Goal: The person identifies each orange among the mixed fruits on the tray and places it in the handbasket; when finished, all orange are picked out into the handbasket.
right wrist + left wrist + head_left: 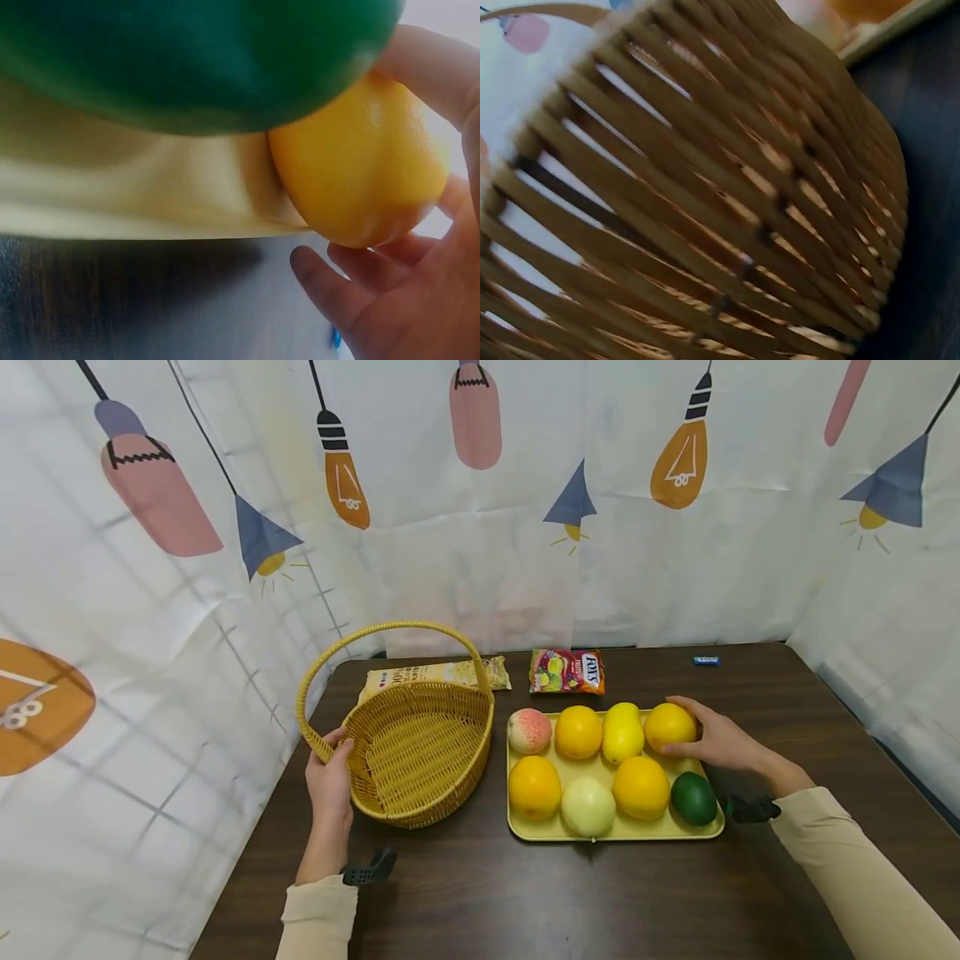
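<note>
My left hand [330, 781] grips the yellow wicker basket [457, 793] at its left side, where the arched handle meets the rim. The basket is tilted, its open top facing me, and no fruit shows inside. In the left wrist view its woven wall [705, 165] fills most of the picture. My right hand [723, 739] holds an orange [670, 727] at the back right of the yellow tray [652, 838]. Thumb and fingers curve round that orange, as the right wrist view also shows. Beside it on the tray is a dark green, avocado-like fruit [693, 799].
The tray also bears a peach [528, 731], a yellow pear-shaped fruit [622, 732], a pale green round fruit [588, 807] and several oranges [535, 787]. Behind lie a long yellow packet [450, 673], a FOX'S sweet bag [567, 672] and a small blue wrapper [707, 661].
</note>
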A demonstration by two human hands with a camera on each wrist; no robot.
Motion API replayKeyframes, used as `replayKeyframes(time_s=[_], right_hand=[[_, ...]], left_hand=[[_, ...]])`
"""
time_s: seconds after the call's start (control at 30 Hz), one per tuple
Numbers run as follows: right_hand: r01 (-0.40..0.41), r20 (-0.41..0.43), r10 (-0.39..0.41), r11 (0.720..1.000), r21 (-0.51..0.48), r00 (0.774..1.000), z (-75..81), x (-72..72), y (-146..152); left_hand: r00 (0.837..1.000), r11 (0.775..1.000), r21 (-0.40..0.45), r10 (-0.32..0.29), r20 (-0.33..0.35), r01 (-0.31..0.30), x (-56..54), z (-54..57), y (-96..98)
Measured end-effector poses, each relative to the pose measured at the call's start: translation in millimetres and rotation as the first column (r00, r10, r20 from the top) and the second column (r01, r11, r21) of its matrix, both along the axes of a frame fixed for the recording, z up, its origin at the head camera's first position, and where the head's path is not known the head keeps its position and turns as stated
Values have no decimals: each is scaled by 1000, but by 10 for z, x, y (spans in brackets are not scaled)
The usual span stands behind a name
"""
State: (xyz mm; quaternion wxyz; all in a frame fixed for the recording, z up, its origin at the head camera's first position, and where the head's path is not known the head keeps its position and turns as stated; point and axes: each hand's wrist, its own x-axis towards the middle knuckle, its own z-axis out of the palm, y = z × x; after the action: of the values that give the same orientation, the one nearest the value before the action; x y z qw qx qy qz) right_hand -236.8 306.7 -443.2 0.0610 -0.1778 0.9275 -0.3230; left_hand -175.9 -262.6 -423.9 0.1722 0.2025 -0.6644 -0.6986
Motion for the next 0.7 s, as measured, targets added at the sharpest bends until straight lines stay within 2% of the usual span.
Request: replayKeyframes(time_s=[0.23, 0.43, 0.57, 0.7], right_hand=[[14, -22, -14, 1000, 2, 1000, -28, 9, -21], [66, -27, -66, 998, -4, 997, -5, 46, -12], [130, -37, -133, 989, -66, 990, 81, 88, -24], [158, -62, -170, 973, -167, 983, 207, 127, -116]], left_hand=[[998, 998, -61, 31, -48, -34, -93, -173, -33], [997, 992, -120, 32, -73, -40, -103, -266, -61], [993, 992, -116, 34, -115, -47, -98, -343, -74], [985, 992, -116, 39, -168, -59, -111, -395, -69]])
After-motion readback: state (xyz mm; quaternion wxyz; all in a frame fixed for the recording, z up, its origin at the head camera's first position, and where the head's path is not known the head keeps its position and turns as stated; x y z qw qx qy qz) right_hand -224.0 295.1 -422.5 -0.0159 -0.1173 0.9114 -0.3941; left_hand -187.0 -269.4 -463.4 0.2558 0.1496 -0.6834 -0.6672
